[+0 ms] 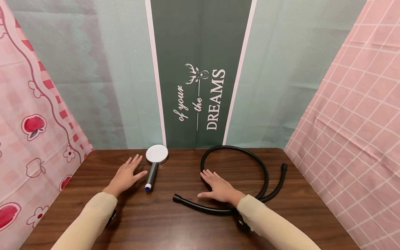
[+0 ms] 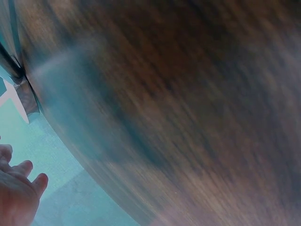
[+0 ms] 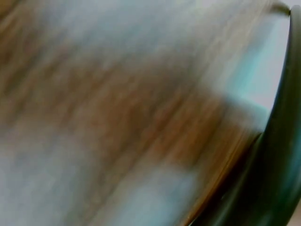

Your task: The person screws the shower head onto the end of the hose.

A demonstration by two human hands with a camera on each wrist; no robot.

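Nearest the person, a black hose [image 1: 266,177] passes below the right wrist on the wooden table [image 1: 187,229], one collared end [image 1: 177,198] lying to the left of the right hand [image 1: 220,187]; that hand is palm down, thumb held away from straight fingers, gripping nothing; whether its fingertips touch the hose beneath them cannot be told. The hose looks springy and fairly light, liable to twist if lifted by its middle; a pinch just behind either collar would probably steer it best.

The left hand [image 1: 125,176], a little farther forward, is palm down too, its fingers loosely spread and holding nothing; just to its right lies a shower head [image 1: 153,169], the dark handle near the thumb, the white disc upturned beyond the fingertips; it seems rigid, light and rather slick, likely heavier at the disc, which a knock might crack; the handle's middle offers the surest hold.

Beyond the right fingertips the hose's loop reaches toward the table's far edge, its other end well to that hand's right; behind both hands hangs a printed curtain [image 1: 268,69].
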